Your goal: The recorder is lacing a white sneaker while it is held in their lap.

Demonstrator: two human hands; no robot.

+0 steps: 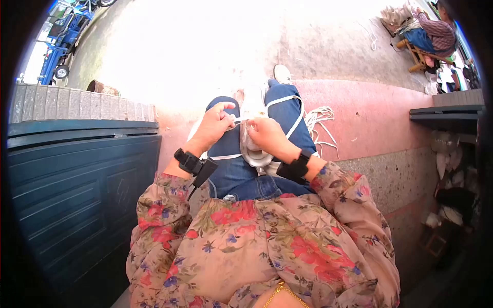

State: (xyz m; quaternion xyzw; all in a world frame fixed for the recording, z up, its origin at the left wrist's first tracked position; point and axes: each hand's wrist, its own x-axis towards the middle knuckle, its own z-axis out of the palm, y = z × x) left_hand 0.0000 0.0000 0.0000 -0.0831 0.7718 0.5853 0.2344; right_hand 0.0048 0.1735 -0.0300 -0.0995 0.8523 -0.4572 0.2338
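My left hand (214, 124) is over my left knee, its fingers closed in a pinch on a thin white strip (241, 119). The strip runs across to my right hand (268, 136), whose fingers are also bent closed around its other end. Below the hands, between my thighs, sits a pale, shiny rounded object (255, 156); its kind I cannot make out, since hands and glare hide part of it. A long white band (300, 119) loops over my right thigh, and another white length (226, 157) crosses my left thigh.
A loose bundle of white strips (321, 117) lies on the pink floor beside my right leg. A dark blue panelled door (87, 190) stands at left. Another person (434, 33) sits on a wooden chair (416, 56) at far right. Blue vehicles (64, 33) stand far left.
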